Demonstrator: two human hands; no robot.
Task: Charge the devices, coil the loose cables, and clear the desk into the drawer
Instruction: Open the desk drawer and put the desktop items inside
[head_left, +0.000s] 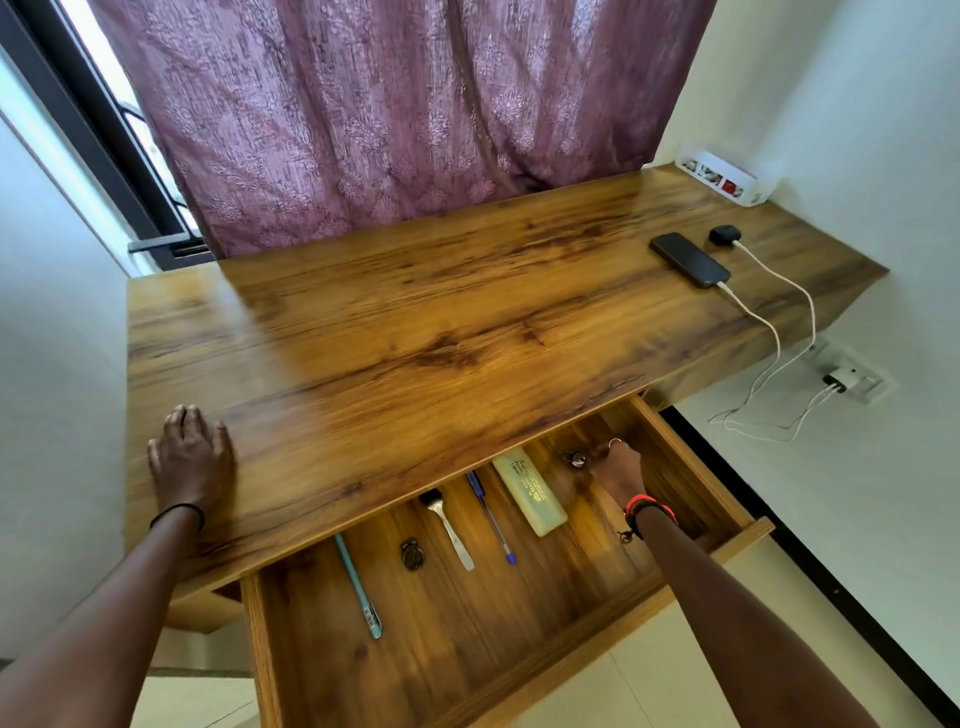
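One view, head cam. R hand (618, 467) sits deep in the open drawer (457, 639), back-right, fingers curled just right of the keys (574, 458); gripping them or not, we can't tell. L hand (192, 457) lies flat, relaxed, on the desk (415, 312). Drawer front lies toward us, R hand nearer it. Drawer's rear hidden under desktop.

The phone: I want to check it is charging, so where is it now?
In the head view, the phone lies far right on the desk, beside the black earbuds case, a white cable plugged into its near end.
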